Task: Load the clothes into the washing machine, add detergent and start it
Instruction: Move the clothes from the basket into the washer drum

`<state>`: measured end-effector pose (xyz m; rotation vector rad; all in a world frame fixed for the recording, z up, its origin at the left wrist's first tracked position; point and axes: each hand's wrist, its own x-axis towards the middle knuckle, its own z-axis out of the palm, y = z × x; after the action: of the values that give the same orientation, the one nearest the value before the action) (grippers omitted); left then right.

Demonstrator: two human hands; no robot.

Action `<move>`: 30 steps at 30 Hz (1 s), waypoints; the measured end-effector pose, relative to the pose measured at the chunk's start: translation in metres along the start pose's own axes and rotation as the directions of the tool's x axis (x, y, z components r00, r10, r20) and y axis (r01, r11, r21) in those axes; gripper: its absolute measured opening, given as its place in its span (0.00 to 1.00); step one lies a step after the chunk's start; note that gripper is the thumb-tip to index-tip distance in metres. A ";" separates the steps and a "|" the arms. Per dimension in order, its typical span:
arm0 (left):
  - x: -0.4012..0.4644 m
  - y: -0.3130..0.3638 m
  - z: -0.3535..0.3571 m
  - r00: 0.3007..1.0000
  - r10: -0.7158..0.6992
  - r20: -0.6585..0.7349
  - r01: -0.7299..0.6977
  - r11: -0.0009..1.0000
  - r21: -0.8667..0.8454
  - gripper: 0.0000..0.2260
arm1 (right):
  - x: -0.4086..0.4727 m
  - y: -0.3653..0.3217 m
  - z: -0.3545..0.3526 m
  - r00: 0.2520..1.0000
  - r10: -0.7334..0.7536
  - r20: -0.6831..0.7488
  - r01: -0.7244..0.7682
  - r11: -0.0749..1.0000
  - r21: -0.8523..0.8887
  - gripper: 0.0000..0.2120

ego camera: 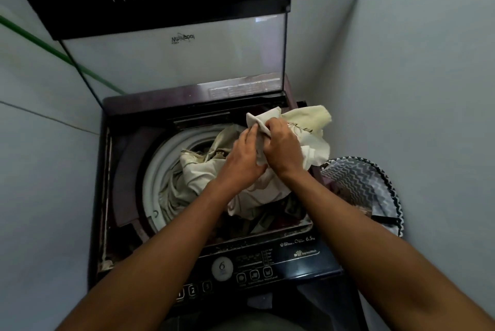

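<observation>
Narrow corner, pale walls (417,62) close on both sides, a green hose (56,53) slanting down the wall up and to the left of the hands. Between the walls, a dark top-loading washing machine (128,108), lid (171,60) raised upright behind the hands, glass panel see-through with a faint logo. Below the wrists and nearer the body, the control panel (284,263) with a round dial marked 6 and a row of numbered buttons.

Both hands out over the open drum (160,167), close together, almost touching. Right hand (281,148) curled around a bunch of cream cloth (308,127), fingers closed tight on a fold of it, knuckles up. Left hand (245,159) just beside, fingers fairly straight and pressed against the same fold; whether the thumb was pinching it, impossible to tell. Part of the cloth lifted up past the fingertips toward the back edge of the machine, part spilling out to the right of the right hand over the machine's rim. More pale clothes (192,169) heaped inside the drum under and to the left of the left hand, darker patterned pieces below the forearms.

To the right of the right forearm, beside the machine, a laundry basket (359,183) with a grey zigzag pattern and dark trim.
</observation>
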<state>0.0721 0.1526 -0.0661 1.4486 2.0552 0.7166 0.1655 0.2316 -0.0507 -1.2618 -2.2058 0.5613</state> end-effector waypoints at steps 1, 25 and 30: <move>-0.002 -0.005 -0.005 1.000 -0.009 -0.019 0.009 1.000 -0.023 0.41 | 0.000 -0.007 0.007 1.000 -0.022 0.010 0.022 0.999 0.030 0.04; -0.039 -0.180 0.000 0.913 -0.211 0.349 0.124 0.959 0.256 0.31 | -0.050 0.005 0.180 0.708 0.180 0.683 -0.305 0.950 0.066 0.34; -0.029 -0.204 0.044 0.823 -0.329 0.463 0.133 0.905 0.405 0.28 | -0.073 0.033 0.207 0.573 0.202 0.795 -0.400 0.915 0.055 0.36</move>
<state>-0.0271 0.0719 -0.2340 1.3413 1.9217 -0.1674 0.0876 0.1644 -0.2475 -1.4455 -2.4457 1.7546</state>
